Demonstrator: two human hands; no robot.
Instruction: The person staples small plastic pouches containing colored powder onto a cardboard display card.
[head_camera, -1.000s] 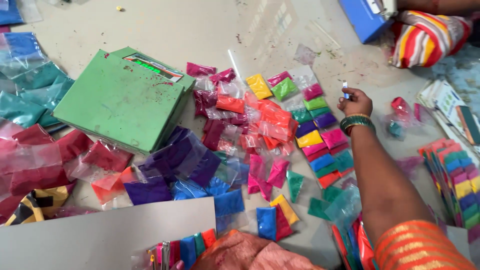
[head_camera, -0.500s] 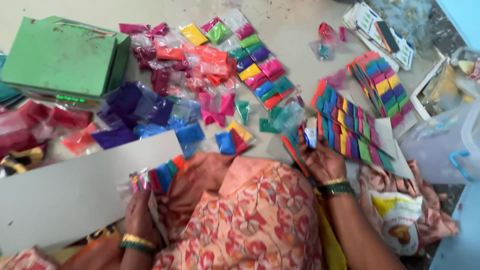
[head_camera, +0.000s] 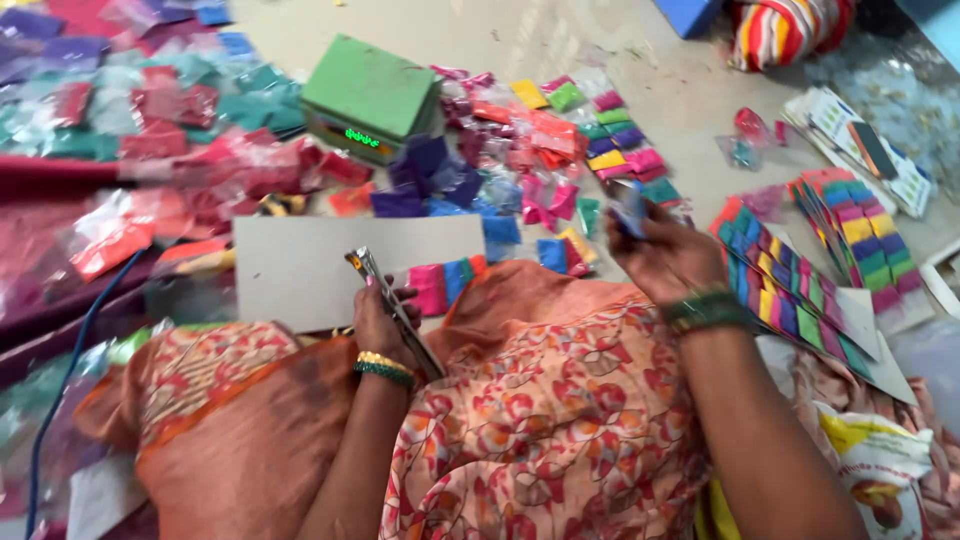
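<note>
My left hand (head_camera: 383, 322) grips a metal stapler (head_camera: 392, 308) over the lower edge of a grey cardboard sheet (head_camera: 320, 262), which rests on my lap. A few colour-powder packets (head_camera: 447, 280), pink, blue and orange, sit along the sheet's right end. My right hand (head_camera: 668, 258) is raised above my knee and pinches one small blue packet (head_camera: 629, 207). Both wrists wear green and gold bangles.
Many loose coloured packets (head_camera: 540, 140) lie scattered on the floor ahead. A green box (head_camera: 370, 92) stands among them. Finished cards of packet rows (head_camera: 790, 285) are stacked at right. A blue cable (head_camera: 75, 350) runs at left. Striped cloth (head_camera: 790, 30) lies far right.
The view has swung left. My right hand left the stacked cards and lifted a blue packet. My left hand now holds a stapler at the cardboard sheet.
</note>
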